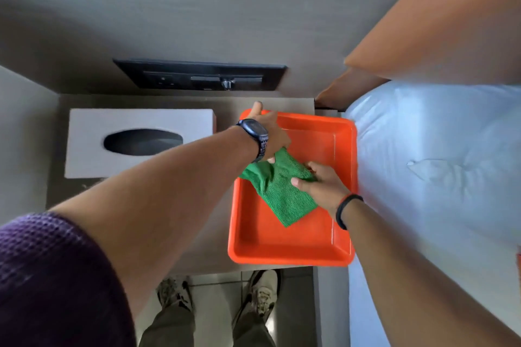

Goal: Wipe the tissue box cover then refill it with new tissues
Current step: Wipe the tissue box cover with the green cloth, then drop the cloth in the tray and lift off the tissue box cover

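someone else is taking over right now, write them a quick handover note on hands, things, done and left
Left hand: reaching across the orange tray, fingers on the upper end of the green cloth.
Right hand: gripping the cloth from the right side, over the tray.
Tissue box cover: on the nightstand left of the tray, untouched, its oval opening dark with no tissue showing.
New tissues: none in view.
Done: cloth being picked up, nothing more that shows.
Left: wipe the cover, then refill it with new tissues.
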### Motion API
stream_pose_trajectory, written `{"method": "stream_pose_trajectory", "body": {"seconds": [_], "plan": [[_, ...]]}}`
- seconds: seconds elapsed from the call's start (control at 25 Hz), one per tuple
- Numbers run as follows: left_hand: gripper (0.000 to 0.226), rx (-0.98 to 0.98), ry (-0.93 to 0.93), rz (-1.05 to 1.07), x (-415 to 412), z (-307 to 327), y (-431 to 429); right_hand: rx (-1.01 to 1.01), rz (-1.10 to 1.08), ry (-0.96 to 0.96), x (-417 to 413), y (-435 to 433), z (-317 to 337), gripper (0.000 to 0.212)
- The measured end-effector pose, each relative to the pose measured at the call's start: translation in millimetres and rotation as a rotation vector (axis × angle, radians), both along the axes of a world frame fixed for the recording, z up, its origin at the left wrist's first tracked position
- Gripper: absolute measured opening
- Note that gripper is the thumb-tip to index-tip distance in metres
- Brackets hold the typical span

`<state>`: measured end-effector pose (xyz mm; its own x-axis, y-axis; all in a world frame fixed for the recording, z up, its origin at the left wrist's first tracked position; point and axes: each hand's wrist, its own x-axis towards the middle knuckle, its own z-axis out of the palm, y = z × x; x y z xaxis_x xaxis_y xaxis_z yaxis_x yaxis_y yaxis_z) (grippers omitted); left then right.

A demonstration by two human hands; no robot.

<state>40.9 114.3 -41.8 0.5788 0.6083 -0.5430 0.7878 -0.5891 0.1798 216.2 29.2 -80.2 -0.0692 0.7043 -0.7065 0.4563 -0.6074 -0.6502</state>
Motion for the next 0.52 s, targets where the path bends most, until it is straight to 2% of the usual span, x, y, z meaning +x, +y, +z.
{"method": "stream_pose_trajectory", "body": {"seconds": [0.12,0.2,0.28,0.4,0.44,0.52], "plan": [[0.019,0.163,0.016,-0.150,20.5,-17.8,-3.6,-0.004,-0.162,0.003,8.3,-13.1,-18.5,0.018],[0.029,0.339,-0.076,-0.179,27.3,-27.2,-9.0,-0.019,-0.228,-0.002,6.3,-19.8,-22.2,0.018],[0.037,0.447,-0.181,-0.137,26.1,-35.0,-17.4,0.054,-0.191,-0.190,-3.1,-25.4,-21.4,0.027],[0.034,0.366,-0.161,-0.146,15.1,-48.5,-30.3,0.477,0.129,-0.752,-21.5,-35.5,-19.5,0.060],[0.036,0.328,-0.137,-0.132,9.8,-52.9,-34.4,0.557,0.260,-0.845,-27.6,-38.6,-20.3,0.068],[0.042,0.285,-0.132,-0.081,-0.7,-58.9,-40.3,0.522,0.524,-0.870,-34.0,-44.4,-24.1,0.074]]}}
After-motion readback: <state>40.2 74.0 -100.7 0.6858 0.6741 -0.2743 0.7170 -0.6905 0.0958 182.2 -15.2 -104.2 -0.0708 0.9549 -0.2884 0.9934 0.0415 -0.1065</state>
